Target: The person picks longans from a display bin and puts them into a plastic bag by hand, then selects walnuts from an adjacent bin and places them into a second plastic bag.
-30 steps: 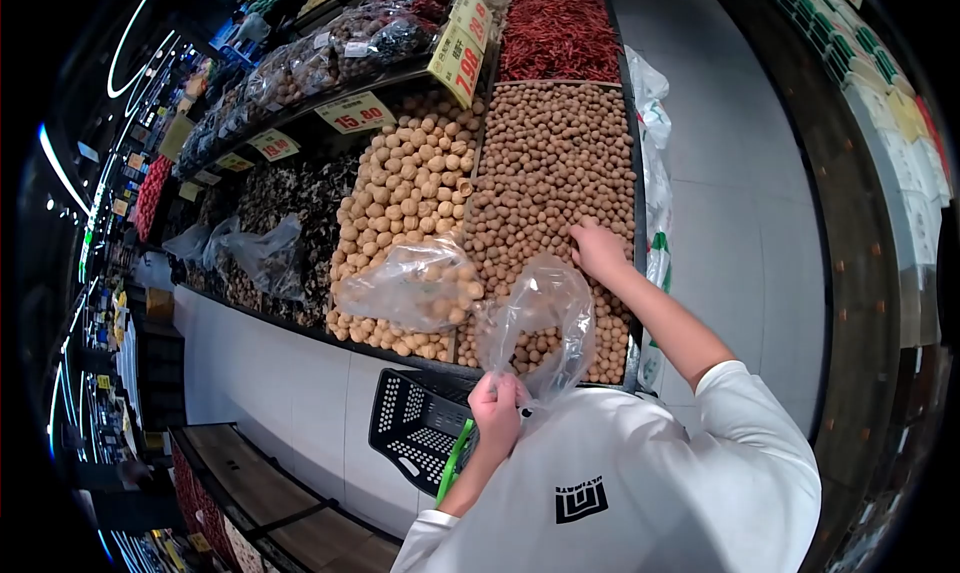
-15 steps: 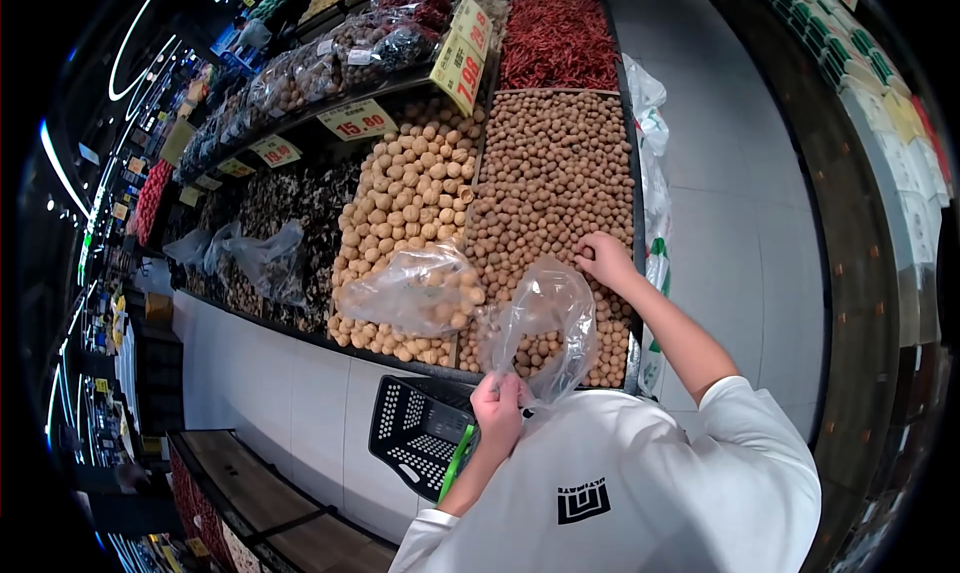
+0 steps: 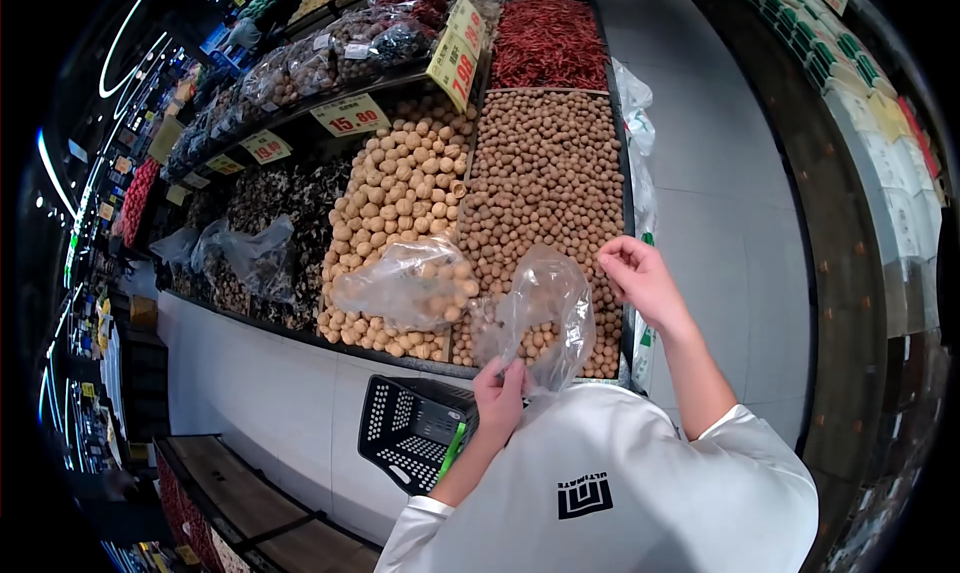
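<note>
My left hand [image 3: 500,398] is closed on the gathered edge of a clear plastic bag [image 3: 580,323], which hangs open over the near end of the dried longan bin. Small round brown longans [image 3: 545,173] fill that bin. Above its right edge is my right hand [image 3: 640,278], raised, with thumb and fingers curled together; whatever they hold, if anything, is too small to make out. A second clear bag [image 3: 395,288], with some walnuts showing through it, lies on the walnuts [image 3: 405,188] to the left. A black shopping basket [image 3: 390,438] with a green handle [image 3: 452,448] is at my left forearm.
Red dried chillies [image 3: 548,38] lie beyond the longans. Left of the walnuts is dark dried fungus [image 3: 285,198] with plastic bags on it. Price signs [image 3: 350,116] line a raised shelf of packaged goods. Tiled floor [image 3: 720,213] runs along the right, beside another shelf.
My right hand has lifted off the longans and moved right, toward the bin's edge. My left hand still grips the bag. The whole view has shifted slightly.
</note>
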The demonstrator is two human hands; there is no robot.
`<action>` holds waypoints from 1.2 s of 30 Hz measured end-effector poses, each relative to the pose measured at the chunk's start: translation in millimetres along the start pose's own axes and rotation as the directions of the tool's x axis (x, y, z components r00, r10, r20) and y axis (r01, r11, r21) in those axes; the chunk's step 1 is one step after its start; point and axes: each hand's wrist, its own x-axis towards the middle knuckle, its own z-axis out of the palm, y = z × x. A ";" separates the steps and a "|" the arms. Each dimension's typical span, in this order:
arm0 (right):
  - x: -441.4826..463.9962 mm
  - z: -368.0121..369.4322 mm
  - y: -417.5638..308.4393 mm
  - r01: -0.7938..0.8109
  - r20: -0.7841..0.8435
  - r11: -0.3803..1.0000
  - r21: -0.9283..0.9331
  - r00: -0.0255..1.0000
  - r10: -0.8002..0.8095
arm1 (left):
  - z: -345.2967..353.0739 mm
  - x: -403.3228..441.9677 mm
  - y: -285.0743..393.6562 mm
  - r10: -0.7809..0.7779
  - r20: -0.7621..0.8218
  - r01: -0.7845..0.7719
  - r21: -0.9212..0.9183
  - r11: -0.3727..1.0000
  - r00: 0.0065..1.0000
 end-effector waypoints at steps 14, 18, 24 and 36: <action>-32.3 15.8 17.8 0.235 -0.149 0.852 -0.468 0.929 -0.338 | -19.1 1.9 23.4 -0.012 0.035 0.014 -0.063 0.998 0.999; -16.7 -11.3 66.8 0.075 -0.219 0.824 -0.561 0.947 -0.236 | -26.1 5.1 25.6 -0.038 0.068 0.045 -0.092 0.995 0.997; 29.8 -17.5 136.9 -0.013 -0.238 0.799 -0.602 0.957 -0.164 | -32.5 13.2 26.0 -0.102 0.180 0.121 -0.096 0.988 0.978; 147.2 43.3 110.6 0.078 -0.051 0.514 -0.854 0.971 -0.232 | -44.4 26.7 21.8 -0.077 0.377 0.055 0.070 0.996 0.923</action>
